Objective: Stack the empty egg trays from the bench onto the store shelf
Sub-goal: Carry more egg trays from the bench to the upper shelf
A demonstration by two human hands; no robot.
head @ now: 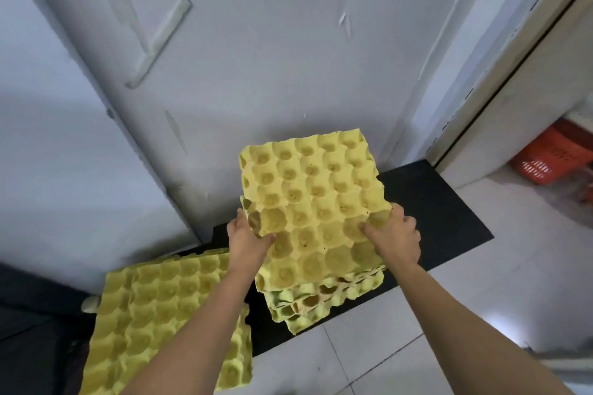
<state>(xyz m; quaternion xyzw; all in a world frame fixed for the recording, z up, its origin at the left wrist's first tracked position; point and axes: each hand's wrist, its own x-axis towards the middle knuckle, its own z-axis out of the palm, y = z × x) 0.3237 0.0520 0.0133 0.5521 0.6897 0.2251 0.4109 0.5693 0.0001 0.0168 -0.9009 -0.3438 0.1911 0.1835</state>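
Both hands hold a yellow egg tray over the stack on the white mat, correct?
Not quite: the mat is black, not white. The head view shows the left hand and right hand holding the yellow egg tray over the stack on it.

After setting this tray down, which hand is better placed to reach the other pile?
Probably left: the left hand is nearer that pile; the right hand grips the tray on the far side.

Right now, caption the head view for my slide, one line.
A tilted egg tray gripped by left hand and right hand above a tray stack on a black ledge; second stack at left.
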